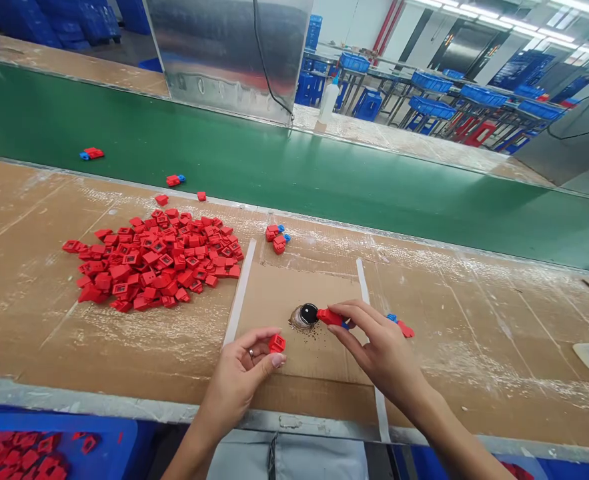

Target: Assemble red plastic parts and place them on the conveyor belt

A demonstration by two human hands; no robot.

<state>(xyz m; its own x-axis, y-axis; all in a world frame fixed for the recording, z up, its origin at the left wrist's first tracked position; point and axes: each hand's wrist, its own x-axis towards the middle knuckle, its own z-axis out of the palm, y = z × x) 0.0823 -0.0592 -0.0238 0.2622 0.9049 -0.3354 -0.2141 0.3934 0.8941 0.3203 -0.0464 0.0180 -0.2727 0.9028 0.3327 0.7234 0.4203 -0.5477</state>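
Between the thumb and fingers of my left hand (239, 370) is a small hollow red plastic block (277, 343), its square opening showing. My right hand (374, 333) pinches a red plastic piece with a blue end (330, 317). The tip of that piece is at the edge of a small round pot of dark liquid (308, 313), whether touching I cannot tell. The pot sits on a taped cardboard sheet (294, 287) with dark specks around it. Another red-and-blue piece (401, 327) lies just beyond my right hand.
A heap of red blocks (159, 260) lies to the left. Two red-and-blue pieces (277, 238) rest above the cardboard. More lie on the green belt (274, 167). A white bottle (329, 100) stands behind the belt. A blue bin (109, 440) of red parts is at lower left.
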